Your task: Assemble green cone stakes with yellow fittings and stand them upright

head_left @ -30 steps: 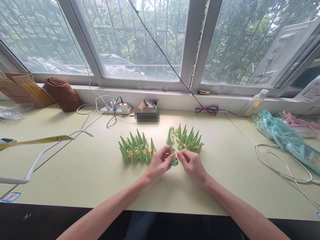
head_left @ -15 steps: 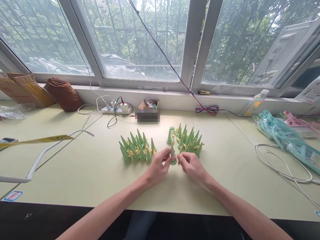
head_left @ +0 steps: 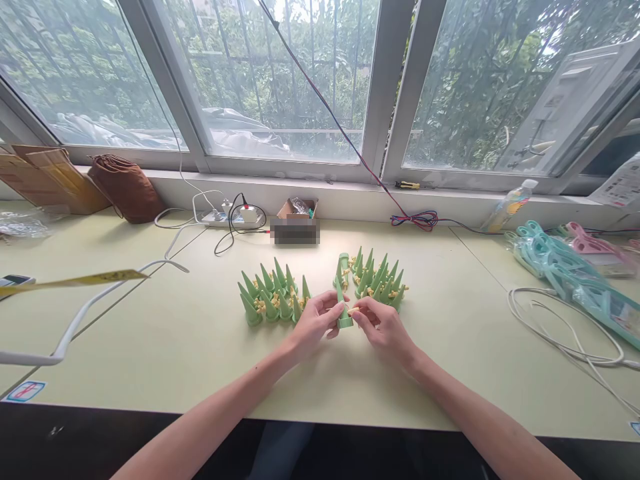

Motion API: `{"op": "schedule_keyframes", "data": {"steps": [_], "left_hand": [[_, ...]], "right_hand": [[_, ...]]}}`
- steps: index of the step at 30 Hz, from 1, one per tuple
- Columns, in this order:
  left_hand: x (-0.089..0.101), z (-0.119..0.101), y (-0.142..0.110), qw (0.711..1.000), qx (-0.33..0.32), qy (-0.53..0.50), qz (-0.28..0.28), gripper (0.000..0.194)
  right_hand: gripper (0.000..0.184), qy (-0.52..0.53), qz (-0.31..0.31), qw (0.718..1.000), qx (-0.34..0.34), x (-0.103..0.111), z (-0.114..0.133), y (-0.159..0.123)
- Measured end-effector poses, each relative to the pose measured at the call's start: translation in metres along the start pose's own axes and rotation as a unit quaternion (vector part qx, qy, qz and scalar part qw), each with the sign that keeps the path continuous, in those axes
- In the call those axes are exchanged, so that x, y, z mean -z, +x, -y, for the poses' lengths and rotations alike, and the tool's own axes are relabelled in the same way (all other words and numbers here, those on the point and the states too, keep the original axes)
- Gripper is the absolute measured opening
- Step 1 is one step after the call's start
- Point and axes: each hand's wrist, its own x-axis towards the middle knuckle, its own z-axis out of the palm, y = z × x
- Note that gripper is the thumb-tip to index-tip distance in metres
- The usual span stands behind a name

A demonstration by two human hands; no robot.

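My left hand is closed around a green cone-shaped plant watering spike, held with its point up and leaning slightly left. At the spike's side, the fingertips of my right hand pinch a small yellow valve. I cannot tell whether that valve is fully seated in the spike. Left of my hands stands a group of green spikes with yellow valves. A second such group stands behind my right hand. Near it a green spike lies on its side.
A power strip and small cardboard box stand along the back of the table. To the right lie teal plastic items in clear bags and a white cable. A brown pouch sits back left.
The held spike has tipped, its point going left and its base showing more. My left fingers have shifted on it. My right hand stays beside it, with the yellow valve now plainer to see.
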Motion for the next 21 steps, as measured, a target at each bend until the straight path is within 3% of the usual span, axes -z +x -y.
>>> {"op": "schedule_keyframes", "data": {"steps": [6,15,21], "left_hand": [[-0.0028,-0.0021,-0.0021,1.0,-0.008,0.014,0.02,0.039],[-0.0063,0.0058,-0.0057,0.993,-0.085,0.072,0.031,0.032],[-0.0059,0.0026,-0.0048,0.995,-0.068,0.068,0.034,0.035]], "right_hand": [[0.033,-0.073,-0.015,0.995,0.065,0.0002,-0.0083,0.0],[0.044,-0.057,-0.048,0.997,0.022,-0.0045,-0.0042,-0.0027],[0.042,-0.058,-0.04,0.997,0.027,-0.0041,-0.0038,-0.0019]]}}
